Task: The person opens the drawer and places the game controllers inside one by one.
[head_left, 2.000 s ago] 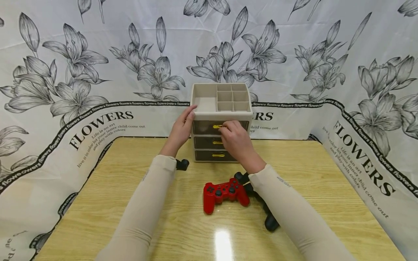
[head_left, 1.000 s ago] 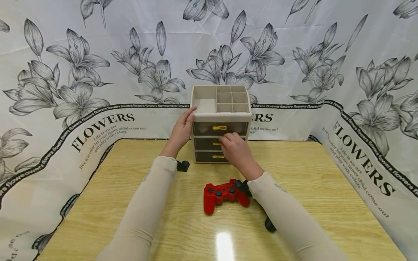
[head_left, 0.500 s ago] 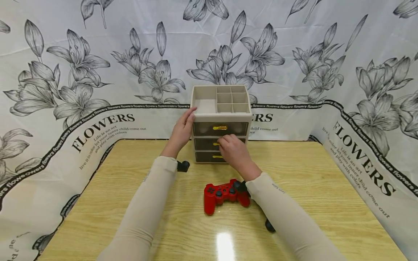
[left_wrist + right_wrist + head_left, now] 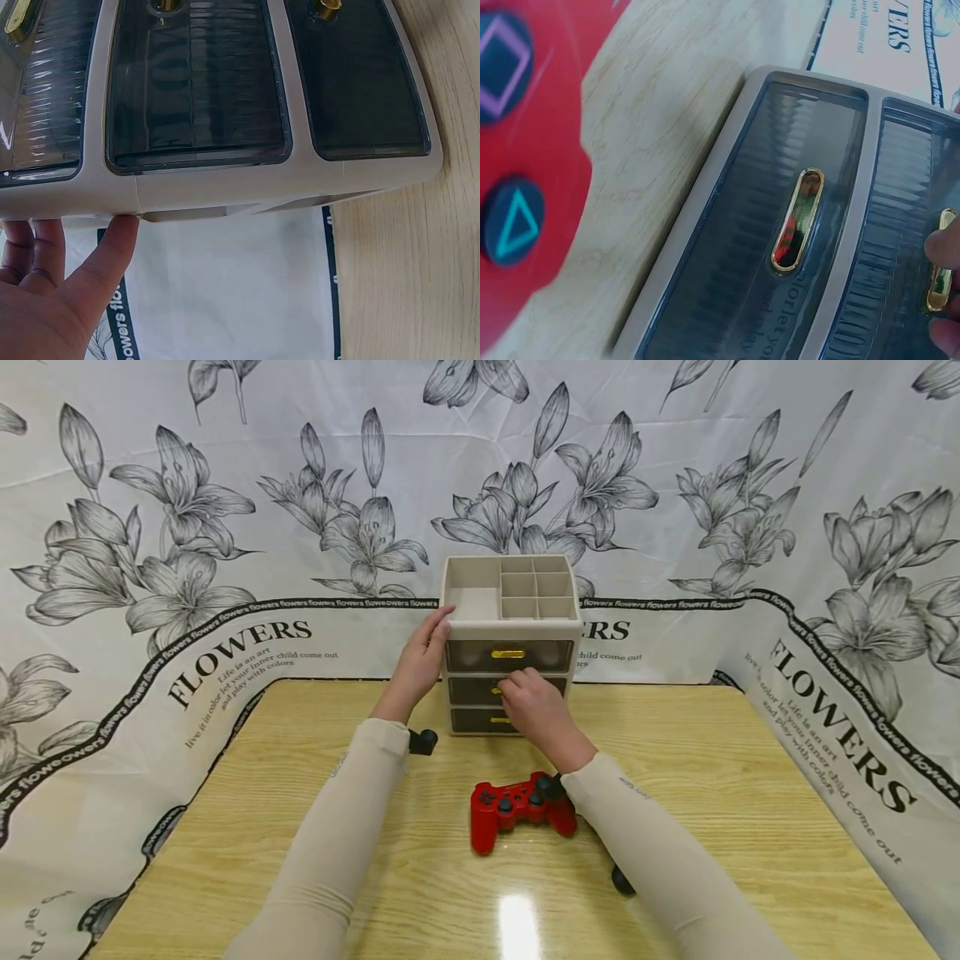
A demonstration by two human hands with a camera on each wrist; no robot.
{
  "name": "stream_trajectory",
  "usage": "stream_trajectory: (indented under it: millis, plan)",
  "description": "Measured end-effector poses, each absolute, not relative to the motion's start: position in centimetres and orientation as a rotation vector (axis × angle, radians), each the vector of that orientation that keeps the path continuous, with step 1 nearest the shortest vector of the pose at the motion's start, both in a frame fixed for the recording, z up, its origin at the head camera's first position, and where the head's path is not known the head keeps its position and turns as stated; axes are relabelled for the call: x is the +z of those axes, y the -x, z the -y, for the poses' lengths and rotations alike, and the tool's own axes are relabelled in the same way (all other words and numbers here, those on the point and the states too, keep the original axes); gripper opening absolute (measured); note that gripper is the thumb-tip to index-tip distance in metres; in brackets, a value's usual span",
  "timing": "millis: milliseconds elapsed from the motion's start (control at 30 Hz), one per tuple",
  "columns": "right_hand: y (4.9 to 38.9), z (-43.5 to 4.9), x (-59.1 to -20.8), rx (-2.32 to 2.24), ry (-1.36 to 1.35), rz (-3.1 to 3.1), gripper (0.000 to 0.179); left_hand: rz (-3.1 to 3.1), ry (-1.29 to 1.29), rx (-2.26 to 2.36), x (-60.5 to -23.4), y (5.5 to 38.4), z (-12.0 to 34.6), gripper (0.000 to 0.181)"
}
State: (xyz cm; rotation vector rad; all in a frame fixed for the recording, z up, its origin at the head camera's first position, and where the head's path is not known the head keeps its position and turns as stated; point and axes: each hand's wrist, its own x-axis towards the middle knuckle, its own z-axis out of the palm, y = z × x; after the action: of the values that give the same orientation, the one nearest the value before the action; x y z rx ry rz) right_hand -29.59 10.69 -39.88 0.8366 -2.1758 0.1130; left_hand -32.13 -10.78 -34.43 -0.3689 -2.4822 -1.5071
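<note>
Near the back edge of the desk (image 4: 225,793), about halfway between its left and right edges, I see a box (image 4: 517,631) with three drawers, standing upright. Out there, my right hand (image 4: 536,706) has bent fingers and pinches the gold middle handle (image 4: 938,292), on the middle drawer (image 4: 468,691). The right wrist view shows finger and thumb on it, though much of the hand is cut off. My left hand (image 4: 420,662) is not gripping: its fingers are loose and nearly straight, and they touch the left side of the box near the top.

All three drawers are dark and see-through, and they look pushed in. The top handle (image 4: 507,654) and the bottom handle (image 4: 798,220) are gold too. On top of the box I see a wide tray (image 4: 475,602) on the left and six little squares on the right.

Closer to the front edge of the desk, a red controller (image 4: 520,807) lies with its grips toward that edge, well apart from the box. Something black (image 4: 623,882) shows by my right sleeve (image 4: 652,852), mostly hidden, so I cannot tell what it is. Behind the back edge hangs a white cloth (image 4: 300,543) with gray flowers.
</note>
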Motion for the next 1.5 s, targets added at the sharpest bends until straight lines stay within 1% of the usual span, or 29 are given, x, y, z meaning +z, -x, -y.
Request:
stream_trajectory:
  millis: [200, 433, 633, 833, 1100, 1300, 1500]
  plan:
    - [29.8, -10.6, -39.7, 0.017, -0.878, 2.117, 0.002, 2.474, 0.374, -1.498, -34.4, 32.2, 10.8, 0.05]
    - [30.1, -10.6, -40.0, -0.09, -0.903, 2.131, 0.007, 2.48, 0.376, -1.497, -34.5, 32.2, 10.8, 0.053]
    - [29.9, -10.5, -39.9, -0.095, -0.915, 2.146, 0.005, 2.48, 0.384, -1.498, -34.5, 32.1, 10.8, 0.055]
    - [29.8, -10.4, -39.9, -0.104, -0.915, 2.124, 0.009, 2.476, 0.378, -1.497, -34.6, 32.2, 10.8, 0.052]
    - [29.6, -10.4, -39.8, -0.125, -0.926, 2.111, 0.01, 2.476, 0.374, -1.499, -34.5, 32.1, 10.8, 0.054]
    - [29.2, -10.5, -39.9, -0.137, -0.939, 2.123, 0.008, 2.481, 0.378, -1.496, -34.5, 32.2, 10.8, 0.051]
    - [28.7, -10.6, -39.9, -0.11, -0.958, 2.111, 0.013, 2.478, 0.38, -1.494, -34.5, 32.1, 10.8, 0.052]
